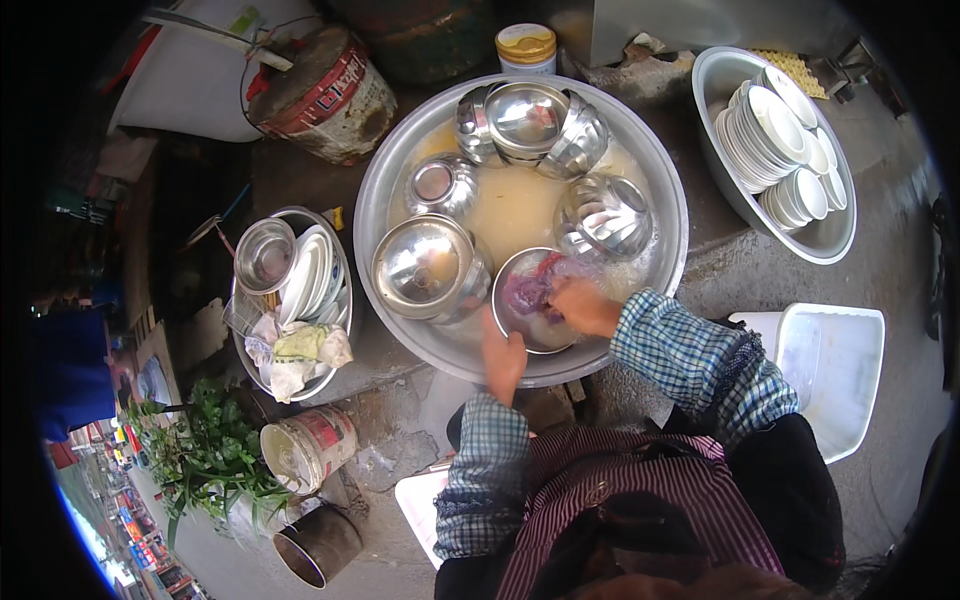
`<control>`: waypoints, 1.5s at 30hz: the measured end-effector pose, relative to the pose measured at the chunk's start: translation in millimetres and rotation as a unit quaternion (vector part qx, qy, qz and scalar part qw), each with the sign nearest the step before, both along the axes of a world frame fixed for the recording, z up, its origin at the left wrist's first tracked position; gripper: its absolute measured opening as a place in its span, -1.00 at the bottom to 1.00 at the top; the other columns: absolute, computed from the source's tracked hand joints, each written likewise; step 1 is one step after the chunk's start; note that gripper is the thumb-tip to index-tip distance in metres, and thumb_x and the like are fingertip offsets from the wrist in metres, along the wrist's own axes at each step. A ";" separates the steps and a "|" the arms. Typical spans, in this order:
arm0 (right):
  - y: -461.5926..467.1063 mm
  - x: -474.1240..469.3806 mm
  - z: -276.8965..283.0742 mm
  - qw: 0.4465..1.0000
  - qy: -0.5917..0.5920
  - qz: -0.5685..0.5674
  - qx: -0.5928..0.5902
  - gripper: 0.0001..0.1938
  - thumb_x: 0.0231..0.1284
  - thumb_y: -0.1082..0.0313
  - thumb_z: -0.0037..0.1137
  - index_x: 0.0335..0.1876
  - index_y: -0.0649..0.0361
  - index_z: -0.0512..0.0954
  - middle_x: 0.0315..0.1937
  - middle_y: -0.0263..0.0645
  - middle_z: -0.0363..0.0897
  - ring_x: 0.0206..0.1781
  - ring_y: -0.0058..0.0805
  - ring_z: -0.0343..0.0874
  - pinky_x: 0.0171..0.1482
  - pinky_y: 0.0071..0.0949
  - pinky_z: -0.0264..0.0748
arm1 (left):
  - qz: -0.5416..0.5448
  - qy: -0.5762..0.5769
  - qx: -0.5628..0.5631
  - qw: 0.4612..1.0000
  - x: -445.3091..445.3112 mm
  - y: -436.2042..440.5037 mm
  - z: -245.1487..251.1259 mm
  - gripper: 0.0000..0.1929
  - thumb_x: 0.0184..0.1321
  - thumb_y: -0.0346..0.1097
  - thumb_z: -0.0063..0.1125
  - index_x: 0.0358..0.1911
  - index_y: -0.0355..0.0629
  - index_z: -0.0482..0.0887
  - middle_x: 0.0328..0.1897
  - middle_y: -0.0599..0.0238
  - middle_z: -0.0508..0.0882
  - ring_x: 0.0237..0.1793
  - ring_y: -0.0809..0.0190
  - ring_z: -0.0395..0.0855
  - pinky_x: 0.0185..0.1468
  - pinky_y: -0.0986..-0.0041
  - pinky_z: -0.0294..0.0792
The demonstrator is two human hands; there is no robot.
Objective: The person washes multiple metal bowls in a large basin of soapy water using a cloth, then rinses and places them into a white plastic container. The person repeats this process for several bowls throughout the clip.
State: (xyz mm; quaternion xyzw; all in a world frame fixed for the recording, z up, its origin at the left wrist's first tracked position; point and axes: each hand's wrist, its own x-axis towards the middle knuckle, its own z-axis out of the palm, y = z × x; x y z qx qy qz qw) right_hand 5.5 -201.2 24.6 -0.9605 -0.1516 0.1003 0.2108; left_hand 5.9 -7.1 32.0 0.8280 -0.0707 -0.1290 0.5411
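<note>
A wide metal basin (377,335) of cloudy water stands before me. Inside it, my left hand (501,352) grips the near-left rim of a steel bowl (517,330). My right hand (585,306) presses a purple-red mesh scrubber (534,289) into that bowl. Just left of them sit stacked larger steel bowls (424,262), and a smaller fluted bowl (441,185) lies beyond. To the right, fluted bowls (606,217) rest upside down. More steel bowls (529,116) are piled at the basin's far side. My right fingers are partly hidden by the scrubber.
On the left, a tub (343,247) holds plates, a steel bowl and cloths (300,349). White dishes (772,135) fill a grey basin (709,112) at far right. A white plastic bin (832,375), a paint bucket (322,97), a smaller bucket (307,450) and potted plants (217,442) stand around.
</note>
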 end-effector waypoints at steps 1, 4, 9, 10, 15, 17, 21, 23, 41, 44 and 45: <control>-4.4 1.2 1.1 0.999 -0.020 -0.029 -0.015 -0.80 0.09 0.27 0.10 -0.22 0.18 0.56 -0.26 -0.06 0.51 -0.20 -0.08 0.53 -0.19 -0.14 0.42 | 0.007 -0.003 -0.006 1.000 -0.8 -0.8 1.0 -0.39 -0.04 -0.63 -0.19 0.22 -0.29 0.20 0.09 -0.11 0.46 0.13 -0.09 0.43 0.23 0.27 0.21; 4.2 8.8 -3.0 0.949 -0.079 -0.199 0.231 -0.80 0.11 0.34 0.06 -0.16 0.17 0.58 -0.14 -0.04 0.52 -0.18 -0.17 0.57 -0.16 -0.28 0.47 | 0.036 0.003 -0.014 0.999 -6.2 -3.0 1.9 -0.40 -0.03 -0.62 -0.18 0.22 -0.30 0.20 0.08 -0.13 0.46 0.13 -0.11 0.43 0.22 0.26 0.21; 69.7 16.1 -23.9 0.783 0.027 -0.272 0.558 -0.75 0.14 0.33 0.07 -0.06 0.15 0.57 -0.14 -0.06 0.54 -0.11 -0.15 0.55 -0.07 -0.40 0.46 | 0.068 -0.050 0.013 0.996 -13.0 -6.1 3.4 -0.44 -0.01 -0.63 -0.17 0.19 -0.29 0.24 0.05 -0.12 0.46 0.10 -0.09 0.45 0.18 0.25 0.24; 74.1 12.9 -28.0 0.732 0.113 -0.265 0.618 -0.74 0.15 0.31 0.07 -0.05 0.15 0.56 -0.13 -0.07 0.54 -0.10 -0.15 0.55 -0.06 -0.42 0.45 | 0.068 -0.055 0.007 0.996 -13.1 -6.2 3.7 -0.44 -0.03 -0.64 -0.18 0.18 -0.29 0.25 0.04 -0.12 0.47 0.07 -0.10 0.46 0.16 0.26 0.26; 38.9 -6.7 -31.9 0.957 0.109 -0.046 0.265 -0.77 0.11 0.24 0.07 -0.18 0.15 0.59 -0.18 -0.07 0.54 -0.12 -0.15 0.54 -0.07 -0.29 0.43 | 0.053 -0.068 -0.017 0.996 -9.0 -5.9 0.9 -0.42 -0.08 -0.67 -0.21 0.16 -0.27 0.29 0.01 -0.11 0.49 0.04 -0.13 0.49 0.13 0.26 0.30; 19.3 -8.7 -22.3 0.979 0.176 0.031 0.094 -0.81 -0.01 0.34 0.14 -0.26 0.20 0.57 -0.26 -0.11 0.52 -0.13 -0.16 0.50 -0.08 -0.26 0.41 | 0.052 -0.075 0.018 0.996 -8.3 -5.6 -2.1 -0.41 -0.07 -0.66 -0.20 0.17 -0.29 0.28 0.04 -0.12 0.48 0.07 -0.15 0.48 0.15 0.24 0.29; -4.5 2.1 4.2 0.997 -0.042 -0.012 -0.070 -0.84 0.01 0.40 0.05 -0.29 0.25 0.56 -0.30 -0.14 0.54 -0.17 -0.16 0.52 -0.10 -0.26 0.43 | 0.051 -0.070 0.054 0.995 -12.7 -4.9 -5.5 -0.39 0.00 -0.60 -0.17 0.25 -0.37 0.17 0.17 -0.24 0.39 0.18 -0.18 0.38 0.23 0.22 0.22; -6.6 16.7 9.8 0.995 -0.041 -0.078 0.043 -0.79 0.16 0.39 -0.06 -0.21 0.30 0.58 -0.27 -0.13 0.62 -0.17 -0.25 0.59 -0.08 -0.33 0.46 | 0.047 -0.044 0.054 0.996 -15.3 -5.1 -4.8 -0.40 0.05 -0.58 -0.16 0.27 -0.41 0.13 0.21 -0.28 0.36 0.22 -0.20 0.35 0.25 0.22 0.20; 15.1 11.1 33.1 0.931 0.348 0.003 0.112 -0.74 0.01 0.15 0.10 -0.40 0.20 0.65 -0.50 -0.12 0.61 -0.40 -0.29 0.58 -0.27 -0.31 0.46 | 0.014 0.013 0.068 0.998 1.6 -7.3 -25.6 -0.45 0.09 -0.58 -0.12 0.24 -0.33 0.24 0.15 -0.17 0.46 0.17 -0.14 0.43 0.21 0.26 0.27; -4.8 8.4 31.8 0.978 0.209 0.007 -0.012 -0.76 0.00 0.20 0.07 -0.36 0.22 0.63 -0.37 -0.06 0.62 -0.29 -0.16 0.61 -0.22 -0.22 0.49 | 0.004 -0.021 0.128 0.992 -2.6 -9.3 -19.2 -0.42 0.05 -0.57 -0.11 0.25 -0.34 0.22 0.25 -0.17 0.36 0.24 -0.17 0.33 0.26 0.17 0.20; -9.8 9.7 25.7 0.983 0.176 0.000 -0.048 -0.76 0.00 0.22 0.06 -0.34 0.22 0.62 -0.33 -0.04 0.62 -0.26 -0.15 0.61 -0.20 -0.20 0.49 | -0.016 -0.053 0.180 0.982 -2.7 -10.8 -16.5 -0.42 0.02 -0.56 -0.07 0.23 -0.32 0.25 0.27 -0.15 0.33 0.25 -0.21 0.29 0.27 0.14 0.18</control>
